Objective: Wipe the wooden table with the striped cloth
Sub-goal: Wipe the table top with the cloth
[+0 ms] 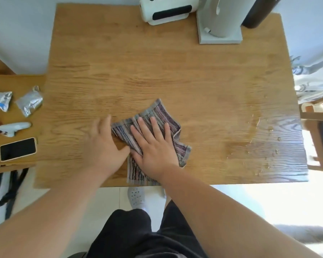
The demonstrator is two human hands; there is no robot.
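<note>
The striped cloth [158,113], grey and purple, lies crumpled near the front middle of the wooden table [157,71]. My right hand [153,144] presses flat on top of it with straight, spread fingers. My left hand [104,144] lies flat on the bare wood just left of the cloth, its thumb touching the cloth's edge. Water droplets and a wet sheen [265,138] cover the table's right front part.
At the back stand a white device [166,10], a grey stand with a white cylinder [218,25] and a dark cylinder [257,13]. A side table on the left holds a phone [18,148], foil packets [29,102] and a white bottle [13,128]. A chair [321,138] stands right.
</note>
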